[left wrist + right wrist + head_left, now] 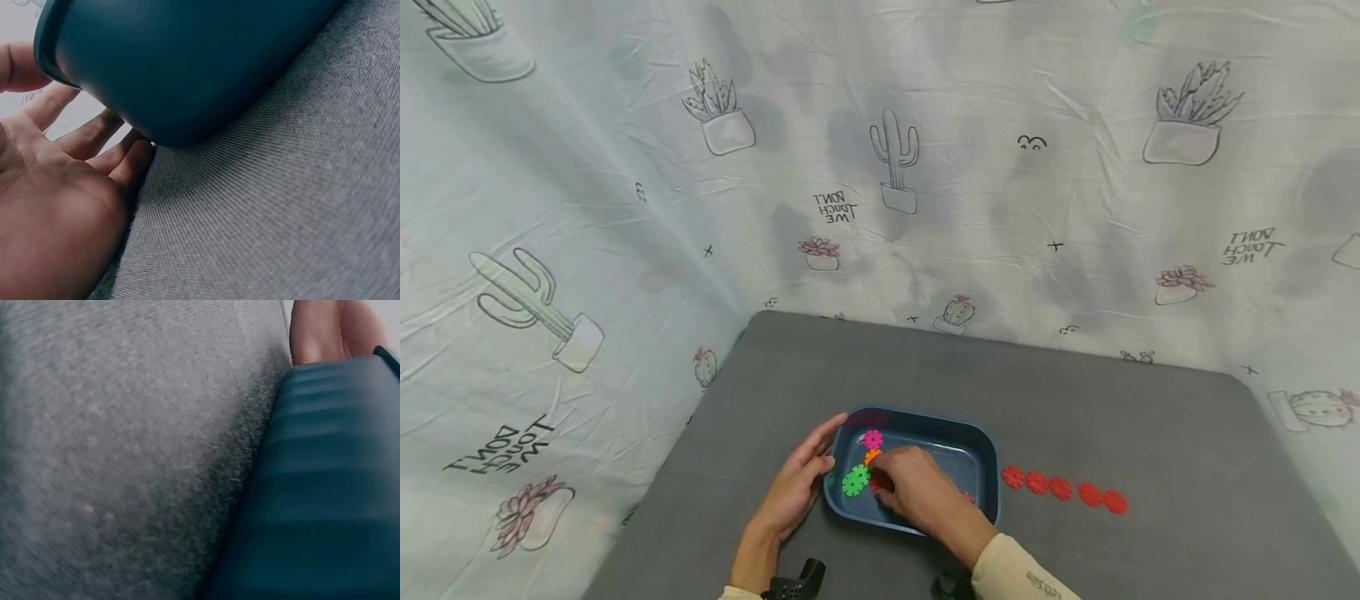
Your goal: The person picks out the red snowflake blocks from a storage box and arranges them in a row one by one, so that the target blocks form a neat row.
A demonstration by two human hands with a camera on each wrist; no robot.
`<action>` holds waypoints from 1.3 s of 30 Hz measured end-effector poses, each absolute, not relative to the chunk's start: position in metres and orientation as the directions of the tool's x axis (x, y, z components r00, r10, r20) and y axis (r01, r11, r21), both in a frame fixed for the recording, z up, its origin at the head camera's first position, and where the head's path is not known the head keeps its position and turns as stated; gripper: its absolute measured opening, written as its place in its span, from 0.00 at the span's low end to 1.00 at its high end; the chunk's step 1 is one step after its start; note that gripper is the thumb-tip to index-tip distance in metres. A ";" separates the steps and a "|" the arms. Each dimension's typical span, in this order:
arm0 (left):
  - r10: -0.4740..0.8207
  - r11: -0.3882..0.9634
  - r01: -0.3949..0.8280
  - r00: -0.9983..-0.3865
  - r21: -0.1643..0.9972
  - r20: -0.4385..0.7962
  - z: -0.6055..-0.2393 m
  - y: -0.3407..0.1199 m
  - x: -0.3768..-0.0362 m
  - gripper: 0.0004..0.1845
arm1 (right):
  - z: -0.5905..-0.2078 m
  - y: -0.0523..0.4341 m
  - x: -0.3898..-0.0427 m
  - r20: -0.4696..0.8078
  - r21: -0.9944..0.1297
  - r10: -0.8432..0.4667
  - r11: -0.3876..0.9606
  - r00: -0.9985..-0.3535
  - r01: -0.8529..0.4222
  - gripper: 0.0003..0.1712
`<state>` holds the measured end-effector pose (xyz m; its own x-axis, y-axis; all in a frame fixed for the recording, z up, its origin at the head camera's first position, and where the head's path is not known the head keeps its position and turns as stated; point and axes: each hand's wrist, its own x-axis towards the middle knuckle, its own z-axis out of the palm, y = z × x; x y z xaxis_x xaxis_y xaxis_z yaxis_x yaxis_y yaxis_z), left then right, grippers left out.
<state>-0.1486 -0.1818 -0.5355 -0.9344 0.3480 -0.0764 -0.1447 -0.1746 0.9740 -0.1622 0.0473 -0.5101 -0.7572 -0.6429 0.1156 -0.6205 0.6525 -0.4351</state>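
A dark blue tray (992, 500) holds small notched plastic discs: a pink disc (872, 438), an orange disc (871, 456), green discs (856, 480) and some red. My left hand (797, 487) grips the tray's left end, thumb at the rim and fingers along the outside wall; the left wrist view shows this hand (59, 200) against the tray wall (169, 69). Inside the tray, my right hand (921, 492) reaches down with bent fingers beside a red disc (876, 484). Whether it pinches that disc is hidden. The right wrist view shows mostly the tray's outer wall (325, 462).
Several red discs (1061, 488) lie in a row on the grey cloth-covered table (1075, 400), right of the tray. Behind and to the left hangs a pale curtain (962, 208) printed with cacti. Another red disc (968, 497) shows near the tray's right end, partly behind my right wrist.
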 end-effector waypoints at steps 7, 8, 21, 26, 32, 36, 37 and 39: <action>0.354 -0.169 -0.154 -0.931 0.973 -0.086 -0.537 -0.182 -0.149 0.32 | -0.508 0.044 -0.163 0.077 -0.486 -0.625 0.657 -0.777 -0.576 0.12; 0.354 -0.166 -0.151 -0.932 0.974 -0.084 -0.537 -0.182 -0.149 0.32 | -0.507 0.043 -0.163 0.070 -0.484 -0.619 0.665 -0.782 -0.570 0.12; 0.354 -0.172 -0.166 -0.930 0.971 -0.096 -0.535 -0.183 -0.148 0.32 | -0.510 0.039 -0.164 0.028 -0.499 -0.642 0.655 -0.766 -0.567 0.13; 0.355 -0.163 -0.175 -0.929 0.971 -0.108 -0.535 -0.183 -0.148 0.32 | -0.510 0.041 -0.163 0.045 -0.479 -0.663 0.643 -0.748 -0.598 0.13; 0.359 -0.161 -0.176 -0.927 0.971 -0.108 -0.535 -0.183 -0.148 0.32 | -0.510 0.041 -0.163 0.059 -0.434 -0.696 0.628 -0.716 -0.646 0.14; 0.345 -0.152 -0.180 -0.931 0.972 -0.118 -0.535 -0.183 -0.148 0.32 | -0.510 0.040 -0.163 0.067 -0.362 -0.717 0.631 -0.694 -0.686 0.14; 0.340 -0.149 -0.183 -0.932 0.972 -0.123 -0.534 -0.183 -0.148 0.32 | -0.510 0.039 -0.163 0.071 -0.347 -0.721 0.630 -0.690 -0.695 0.14; 0.338 -0.147 -0.185 -0.933 0.972 -0.126 -0.534 -0.183 -0.148 0.32 | -0.509 0.039 -0.163 0.081 -0.331 -0.726 0.627 -0.683 -0.705 0.13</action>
